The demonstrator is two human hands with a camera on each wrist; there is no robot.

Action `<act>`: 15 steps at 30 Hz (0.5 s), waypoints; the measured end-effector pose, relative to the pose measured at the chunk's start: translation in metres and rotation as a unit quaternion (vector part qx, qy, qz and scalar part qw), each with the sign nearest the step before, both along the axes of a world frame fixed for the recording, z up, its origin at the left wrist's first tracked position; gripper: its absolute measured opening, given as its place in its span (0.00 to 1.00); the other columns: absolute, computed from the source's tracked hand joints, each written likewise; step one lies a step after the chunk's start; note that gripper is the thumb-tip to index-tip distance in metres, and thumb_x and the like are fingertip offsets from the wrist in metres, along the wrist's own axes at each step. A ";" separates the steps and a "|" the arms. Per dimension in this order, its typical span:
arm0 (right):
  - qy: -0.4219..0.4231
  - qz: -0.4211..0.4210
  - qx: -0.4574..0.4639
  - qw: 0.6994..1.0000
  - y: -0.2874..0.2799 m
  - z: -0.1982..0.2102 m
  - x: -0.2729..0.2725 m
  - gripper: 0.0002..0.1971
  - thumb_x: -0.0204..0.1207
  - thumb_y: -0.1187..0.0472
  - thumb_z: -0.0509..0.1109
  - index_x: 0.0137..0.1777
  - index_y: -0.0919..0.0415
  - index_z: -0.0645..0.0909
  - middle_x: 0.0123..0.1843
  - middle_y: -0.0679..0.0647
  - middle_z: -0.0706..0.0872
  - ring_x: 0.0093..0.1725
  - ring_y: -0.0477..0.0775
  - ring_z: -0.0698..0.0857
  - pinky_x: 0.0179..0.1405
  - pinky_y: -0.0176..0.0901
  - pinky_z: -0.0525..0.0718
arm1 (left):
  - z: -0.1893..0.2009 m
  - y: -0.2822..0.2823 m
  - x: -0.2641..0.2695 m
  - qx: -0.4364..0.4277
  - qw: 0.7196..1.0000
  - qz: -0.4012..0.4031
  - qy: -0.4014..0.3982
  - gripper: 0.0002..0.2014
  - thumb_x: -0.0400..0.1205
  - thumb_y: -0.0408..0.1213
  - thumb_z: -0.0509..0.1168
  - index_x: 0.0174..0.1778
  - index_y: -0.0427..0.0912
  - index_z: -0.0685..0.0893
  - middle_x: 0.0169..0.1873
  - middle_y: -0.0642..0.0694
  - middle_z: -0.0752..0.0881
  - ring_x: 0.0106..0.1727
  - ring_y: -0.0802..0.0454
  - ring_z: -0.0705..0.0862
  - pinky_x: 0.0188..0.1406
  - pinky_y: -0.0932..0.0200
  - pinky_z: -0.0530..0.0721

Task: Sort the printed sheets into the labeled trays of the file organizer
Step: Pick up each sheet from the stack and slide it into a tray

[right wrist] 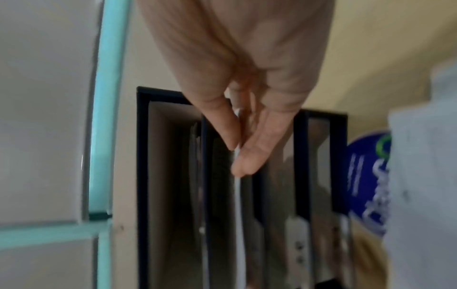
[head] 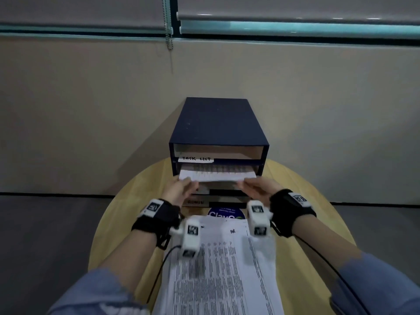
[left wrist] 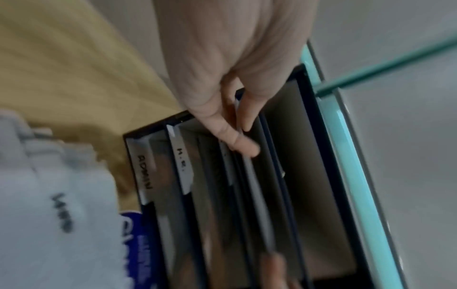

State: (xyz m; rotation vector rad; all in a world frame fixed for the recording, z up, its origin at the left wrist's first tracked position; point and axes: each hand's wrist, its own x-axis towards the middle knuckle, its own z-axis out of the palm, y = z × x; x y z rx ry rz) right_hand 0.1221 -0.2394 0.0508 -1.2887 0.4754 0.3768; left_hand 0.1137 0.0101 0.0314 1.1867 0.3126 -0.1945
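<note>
A dark blue file organizer point(head: 216, 123) stands at the far side of a round wooden table point(head: 318, 201), its trays open toward me. A printed sheet point(head: 216, 175) lies partly inside the second tray, under the "TASK LIST" label point(head: 196, 159). My left hand point(head: 179, 188) pinches the sheet's near left corner and my right hand point(head: 254, 186) pinches its near right corner. In the left wrist view the thumb and fingers point(left wrist: 243, 144) clamp the sheet's edge point(left wrist: 257, 195), beside the "ADMIN" label point(left wrist: 144, 172) and the "H.R." label point(left wrist: 184, 162). In the right wrist view the fingertips point(right wrist: 243, 156) squeeze the thin sheet edge point(right wrist: 238, 224).
A stack of printed sheets point(head: 222, 269) lies on the table between my forearms. A blue round sticker point(head: 227, 213) shows just in front of the organizer. A beige wall point(head: 91, 110) rises right behind the organizer, with blinds above it.
</note>
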 end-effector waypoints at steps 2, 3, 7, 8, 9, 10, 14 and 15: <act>-0.033 -0.009 0.032 0.999 0.011 0.004 0.012 0.05 0.78 0.72 0.66 0.43 0.71 0.82 0.45 0.63 0.88 0.52 0.57 0.86 0.66 0.49 0.84 | 0.009 -0.001 0.012 -0.034 0.999 0.020 -0.016 0.23 0.85 0.23 0.57 0.77 0.29 0.64 0.69 0.31 0.77 0.68 0.40 0.81 0.64 0.50 0.81; -0.052 -0.011 0.027 0.998 0.016 0.003 0.015 0.05 0.78 0.73 0.65 0.42 0.70 0.81 0.45 0.62 0.86 0.52 0.57 0.85 0.73 0.53 0.78 | 0.011 -0.002 0.014 -0.027 0.999 0.030 -0.028 0.23 0.85 0.23 0.57 0.77 0.28 0.63 0.71 0.29 0.74 0.70 0.38 0.78 0.68 0.49 0.79; -0.059 0.016 0.010 0.998 0.025 -0.008 -0.008 0.06 0.82 0.71 0.62 0.54 0.65 0.78 0.49 0.61 0.87 0.51 0.57 0.86 0.53 0.49 0.86 | -0.003 -0.003 -0.008 0.189 0.980 0.004 -0.063 0.13 0.86 0.31 0.58 0.66 0.33 0.77 0.55 0.36 0.86 0.50 0.45 0.88 0.49 0.55 0.88; -0.043 0.040 -0.029 0.998 0.025 -0.014 -0.018 0.07 0.83 0.69 0.62 0.57 0.64 0.78 0.49 0.61 0.87 0.48 0.56 0.87 0.48 0.47 0.86 | -0.013 -0.001 -0.016 0.260 0.963 -0.022 -0.066 0.12 0.86 0.32 0.58 0.62 0.34 0.80 0.50 0.39 0.88 0.44 0.48 0.88 0.42 0.58 0.88; -0.026 0.057 -0.072 0.995 0.024 -0.022 -0.027 0.08 0.83 0.67 0.62 0.59 0.64 0.79 0.49 0.60 0.88 0.46 0.56 0.87 0.45 0.46 0.87 | -0.026 0.003 -0.024 0.338 0.937 -0.056 -0.068 0.09 0.85 0.33 0.60 0.58 0.37 0.82 0.47 0.41 0.88 0.40 0.51 0.86 0.38 0.61 0.87; -0.005 0.068 -0.118 0.991 0.022 -0.032 -0.037 0.08 0.83 0.65 0.63 0.59 0.65 0.80 0.48 0.60 0.87 0.44 0.56 0.86 0.41 0.45 0.87 | -0.037 0.006 -0.032 0.419 0.900 -0.094 -0.074 0.07 0.84 0.34 0.62 0.54 0.41 0.83 0.46 0.43 0.88 0.38 0.54 0.85 0.38 0.62 0.85; 0.060 0.124 -0.271 0.953 0.021 -0.069 -0.077 0.04 0.80 0.66 0.64 0.44 0.62 0.79 0.38 0.56 0.81 0.39 0.57 0.82 0.38 0.46 0.83 | -0.076 0.016 -0.056 0.631 0.726 -0.266 -0.068 0.20 0.76 0.45 0.70 0.63 0.46 0.78 0.61 0.46 0.79 0.59 0.50 0.80 0.60 0.56 0.80; 0.071 0.143 -0.319 0.934 0.023 -0.078 -0.084 0.09 0.79 0.67 0.63 0.38 0.58 0.75 0.38 0.54 0.79 0.43 0.57 0.80 0.44 0.48 0.84 | -0.082 0.017 -0.061 0.659 0.693 -0.285 -0.065 0.26 0.75 0.48 0.71 0.67 0.46 0.75 0.65 0.45 0.75 0.65 0.48 0.76 0.66 0.53 0.78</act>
